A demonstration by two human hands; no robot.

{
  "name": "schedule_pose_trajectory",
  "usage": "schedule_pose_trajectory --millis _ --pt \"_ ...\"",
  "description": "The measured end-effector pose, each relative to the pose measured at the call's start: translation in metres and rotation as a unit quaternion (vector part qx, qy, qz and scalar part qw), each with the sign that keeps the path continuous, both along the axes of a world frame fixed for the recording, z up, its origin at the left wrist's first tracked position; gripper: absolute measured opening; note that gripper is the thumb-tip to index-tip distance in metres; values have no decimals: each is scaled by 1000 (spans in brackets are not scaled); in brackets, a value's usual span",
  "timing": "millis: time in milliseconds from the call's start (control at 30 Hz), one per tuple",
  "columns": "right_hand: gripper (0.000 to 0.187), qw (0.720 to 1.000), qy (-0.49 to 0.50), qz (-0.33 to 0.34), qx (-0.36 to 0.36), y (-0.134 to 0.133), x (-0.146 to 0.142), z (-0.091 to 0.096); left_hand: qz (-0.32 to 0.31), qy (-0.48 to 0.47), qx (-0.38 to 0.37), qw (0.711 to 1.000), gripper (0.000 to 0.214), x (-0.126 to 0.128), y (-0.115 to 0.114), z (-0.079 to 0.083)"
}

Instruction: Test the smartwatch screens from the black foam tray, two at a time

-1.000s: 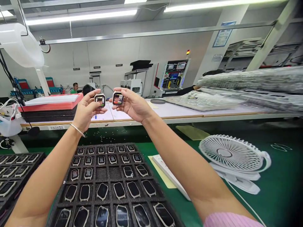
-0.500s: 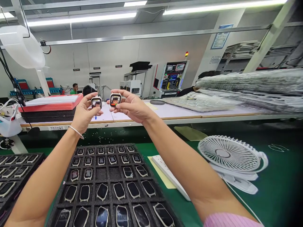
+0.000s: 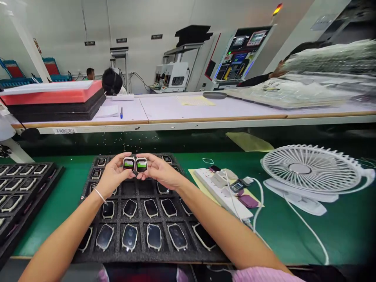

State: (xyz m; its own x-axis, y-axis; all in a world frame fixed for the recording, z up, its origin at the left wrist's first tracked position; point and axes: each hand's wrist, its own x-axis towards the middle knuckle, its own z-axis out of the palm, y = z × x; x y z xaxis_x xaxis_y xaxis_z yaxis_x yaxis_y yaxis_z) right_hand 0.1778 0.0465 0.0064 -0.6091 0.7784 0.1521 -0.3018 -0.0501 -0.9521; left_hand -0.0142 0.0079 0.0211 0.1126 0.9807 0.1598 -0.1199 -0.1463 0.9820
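Observation:
My left hand point(image 3: 113, 177) pinches a small smartwatch body point(image 3: 128, 163) with a lit green and white screen. My right hand point(image 3: 160, 173) grips a second smartwatch body point(image 3: 141, 165) of the same kind. The two watches are held side by side, almost touching, just above the far half of a black foam tray point(image 3: 141, 254). That tray holds several dark-screened watch bodies in rows of pockets. A thin bracelet circles my left wrist.
A second black tray point(image 3: 17, 196) of watch bodies lies at the left. A white power strip point(image 3: 223, 194) with plugs and cables, and a white desk fan point(image 3: 311, 172), sit on the green mat at the right. Beyond runs a white bench with foam sheets point(image 3: 55, 98); other people sit far back.
Both hands have come down from head height to just over the tray, still holding the watches. The screens changed from a picture to green and white. The camera tilted downward.

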Motion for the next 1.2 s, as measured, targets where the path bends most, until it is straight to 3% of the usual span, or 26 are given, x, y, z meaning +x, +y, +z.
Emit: schedule_pose_trajectory --millis 133,300,433,667,1200 --pt "54 999 -2 3 -36 1 0 -20 -9 -2 -25 1000 54 -2 2 -23" --pt "42 999 -10 8 -51 7 3 -30 -6 13 -25 1000 44 -3 6 -32" --pt "40 999 -10 15 -46 10 5 -37 -5 23 -17 1000 36 -4 7 -34" --pt "43 999 -1 35 -28 8 8 -38 -26 40 -17 999 38 -4 3 -34" --pt "40 1000 -13 7 -23 6 8 -38 -10 49 -36 998 36 -3 1 -32"
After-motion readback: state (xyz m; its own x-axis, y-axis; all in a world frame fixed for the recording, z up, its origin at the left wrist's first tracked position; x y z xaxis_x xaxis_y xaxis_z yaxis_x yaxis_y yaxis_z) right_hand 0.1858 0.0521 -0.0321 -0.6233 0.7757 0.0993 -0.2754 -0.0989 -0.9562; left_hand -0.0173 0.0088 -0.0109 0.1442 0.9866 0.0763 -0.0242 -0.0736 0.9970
